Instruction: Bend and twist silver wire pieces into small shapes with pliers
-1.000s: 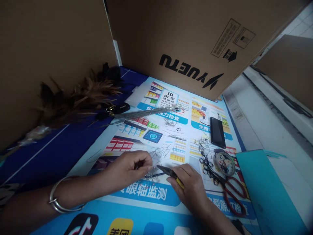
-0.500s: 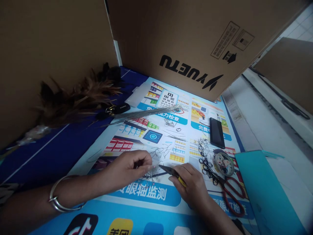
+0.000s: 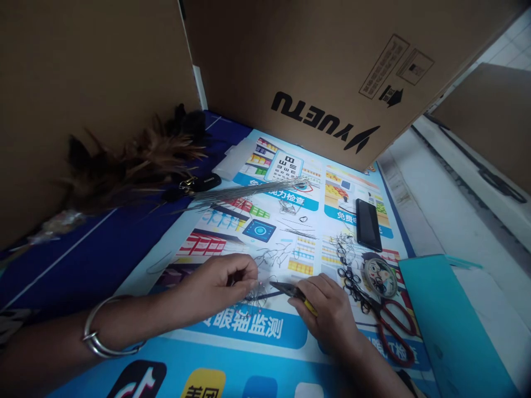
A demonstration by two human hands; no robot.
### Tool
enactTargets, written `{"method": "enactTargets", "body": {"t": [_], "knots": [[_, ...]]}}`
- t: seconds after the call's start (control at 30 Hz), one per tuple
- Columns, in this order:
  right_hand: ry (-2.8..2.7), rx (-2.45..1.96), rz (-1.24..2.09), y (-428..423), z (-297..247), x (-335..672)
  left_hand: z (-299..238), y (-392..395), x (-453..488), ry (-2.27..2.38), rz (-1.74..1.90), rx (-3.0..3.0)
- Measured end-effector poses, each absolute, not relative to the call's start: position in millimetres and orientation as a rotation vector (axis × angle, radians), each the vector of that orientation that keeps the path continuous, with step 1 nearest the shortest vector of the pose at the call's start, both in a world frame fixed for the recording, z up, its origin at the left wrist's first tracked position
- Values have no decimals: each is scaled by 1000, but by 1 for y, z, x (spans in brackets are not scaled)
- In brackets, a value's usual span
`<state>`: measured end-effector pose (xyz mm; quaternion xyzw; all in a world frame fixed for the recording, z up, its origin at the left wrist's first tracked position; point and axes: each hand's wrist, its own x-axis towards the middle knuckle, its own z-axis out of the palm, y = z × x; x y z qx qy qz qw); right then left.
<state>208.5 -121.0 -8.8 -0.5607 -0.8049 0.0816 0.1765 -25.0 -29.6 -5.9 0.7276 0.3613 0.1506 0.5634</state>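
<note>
Yellow-handled pliers (image 3: 294, 292) are grasped in the right hand (image 3: 329, 309), tip toward the curled left hand (image 3: 226, 283); whether the latter grasps anything cannot be determined. Thin wires (image 3: 258, 300) lie near both hands on the table (image 3: 182, 356).

Far side: a tall brown cardboard panel (image 3: 315, 61) with upside-down black YUETU lettering
Left: a plain brown panel (image 3: 91, 66)
Worktop (image 3: 232, 356): glossy blue-and-white printed covering
Right: a pale, smudged flat surface (image 3: 440, 193)
Floor (image 3: 514, 41): pale square tiles, far corner
Light: dim, cool, shadowy leftward
</note>
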Motion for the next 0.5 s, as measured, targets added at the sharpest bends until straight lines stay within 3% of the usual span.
{"method": "enactTargets", "body": {"t": [0.5], "knots": [[-2344, -1532, 420, -119, -4, 209, -2, -29, -23, 785, 288, 1716]]}}
